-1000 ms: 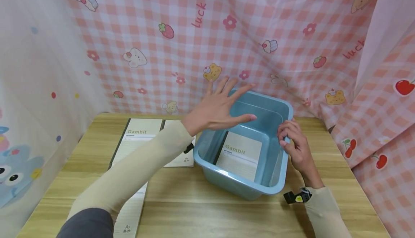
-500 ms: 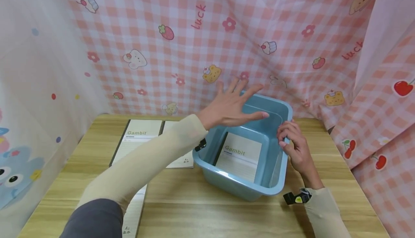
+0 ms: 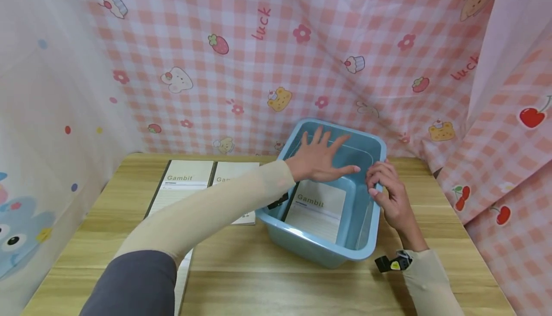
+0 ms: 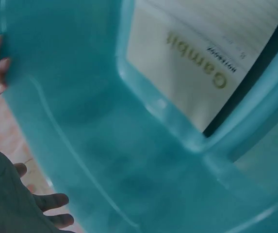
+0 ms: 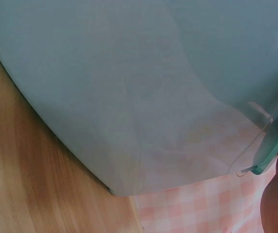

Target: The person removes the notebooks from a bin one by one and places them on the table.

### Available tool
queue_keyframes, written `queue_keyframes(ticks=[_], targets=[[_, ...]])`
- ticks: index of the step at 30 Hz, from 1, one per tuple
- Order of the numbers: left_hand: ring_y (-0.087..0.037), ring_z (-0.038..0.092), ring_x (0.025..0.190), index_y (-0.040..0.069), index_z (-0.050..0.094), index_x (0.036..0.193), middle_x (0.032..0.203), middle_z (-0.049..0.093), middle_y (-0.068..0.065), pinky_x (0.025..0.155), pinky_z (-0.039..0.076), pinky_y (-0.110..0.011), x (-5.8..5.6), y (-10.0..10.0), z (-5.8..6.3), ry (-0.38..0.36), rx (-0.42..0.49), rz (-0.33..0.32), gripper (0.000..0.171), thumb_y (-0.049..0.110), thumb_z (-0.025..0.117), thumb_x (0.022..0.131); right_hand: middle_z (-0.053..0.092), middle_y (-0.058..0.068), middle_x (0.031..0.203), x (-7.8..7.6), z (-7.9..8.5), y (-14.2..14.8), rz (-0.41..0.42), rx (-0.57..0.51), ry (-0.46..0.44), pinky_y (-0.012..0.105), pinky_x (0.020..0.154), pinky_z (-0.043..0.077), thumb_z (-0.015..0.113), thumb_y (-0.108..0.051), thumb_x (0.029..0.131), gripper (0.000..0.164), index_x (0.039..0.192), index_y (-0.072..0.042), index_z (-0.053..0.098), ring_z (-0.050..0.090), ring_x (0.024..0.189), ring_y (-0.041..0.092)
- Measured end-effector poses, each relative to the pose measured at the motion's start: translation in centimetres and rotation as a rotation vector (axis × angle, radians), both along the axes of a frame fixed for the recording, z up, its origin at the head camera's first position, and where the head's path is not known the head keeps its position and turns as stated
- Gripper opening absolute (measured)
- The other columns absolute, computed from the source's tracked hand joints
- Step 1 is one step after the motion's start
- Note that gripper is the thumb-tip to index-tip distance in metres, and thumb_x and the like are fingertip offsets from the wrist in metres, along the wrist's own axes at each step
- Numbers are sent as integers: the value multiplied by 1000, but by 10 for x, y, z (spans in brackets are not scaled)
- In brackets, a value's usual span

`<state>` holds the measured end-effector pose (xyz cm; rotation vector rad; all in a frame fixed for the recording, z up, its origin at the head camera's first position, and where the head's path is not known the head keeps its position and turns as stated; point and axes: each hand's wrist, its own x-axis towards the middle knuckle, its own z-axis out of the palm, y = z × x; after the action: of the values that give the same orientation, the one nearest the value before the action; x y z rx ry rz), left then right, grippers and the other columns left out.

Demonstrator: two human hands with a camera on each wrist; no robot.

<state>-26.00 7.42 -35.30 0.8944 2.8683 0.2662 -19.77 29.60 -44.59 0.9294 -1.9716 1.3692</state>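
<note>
A blue plastic basin stands on the table, and a notebook marked "Gambit" lies flat on its floor. My left hand is spread above the basin with nothing in it, fingers straight and apart. In the left wrist view, the same notebook shows inside the basin, past the fingers. My right hand grips the basin's right rim, fingers curled over the edge. The right wrist view shows mostly the basin's outer wall, with part of that hand at the right edge.
Left of the basin lie more Gambit notebooks, partly covered by my left sleeve. The wooden table ends at a pink checked curtain close behind the basin. A pale curtain hangs at the left.
My left hand has moved right and nearer, from the basin's far left corner to over its inside, still spread. My right hand has stayed on the rim, and the basin and notebooks look unmoved.
</note>
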Motion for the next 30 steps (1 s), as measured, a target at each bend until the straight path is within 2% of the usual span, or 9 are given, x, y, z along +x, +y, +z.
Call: queue_keyframes(ticks=[7,11,16,20,25,30], targets=[[-37,11,160,32,10,165,172,14,-14,124,10,-67,-6,9,-22,-75,-59,26,92,82,36,93,62,7,96,1,-1,1,-1,1,-8,40,120,21,50,2,79,14,77,-7,60,49,111,24],[-36,12,160,33,9,165,173,12,-12,125,13,-66,-9,14,-35,-115,-121,-14,92,83,35,93,62,6,96,1,-2,2,-2,-3,-13,40,121,20,50,2,79,14,77,-7,60,49,112,23],[-33,17,158,33,11,165,171,17,-10,122,20,-67,-8,23,-54,-104,-191,-73,92,84,33,92,62,9,96,1,-3,3,0,-6,-5,43,122,18,51,3,79,13,77,-7,60,50,112,24],[-29,21,156,33,13,164,169,21,-8,121,26,-64,-7,29,-69,-120,-252,-75,92,85,32,92,61,13,95,-1,-3,4,10,-4,18,46,122,17,53,3,79,12,77,-7,60,50,111,25],[-26,29,151,32,21,161,165,27,-8,116,35,-60,-6,32,-79,-115,-263,-46,90,86,33,91,61,12,96,-2,-2,4,15,-1,38,44,121,20,53,2,81,12,76,-7,59,49,111,27],[-27,31,151,28,23,161,165,28,-10,115,37,-59,-3,31,-79,-145,-274,-19,90,85,34,91,60,17,95,-3,-1,3,18,1,28,41,120,21,52,2,80,12,77,-7,59,49,112,27]])
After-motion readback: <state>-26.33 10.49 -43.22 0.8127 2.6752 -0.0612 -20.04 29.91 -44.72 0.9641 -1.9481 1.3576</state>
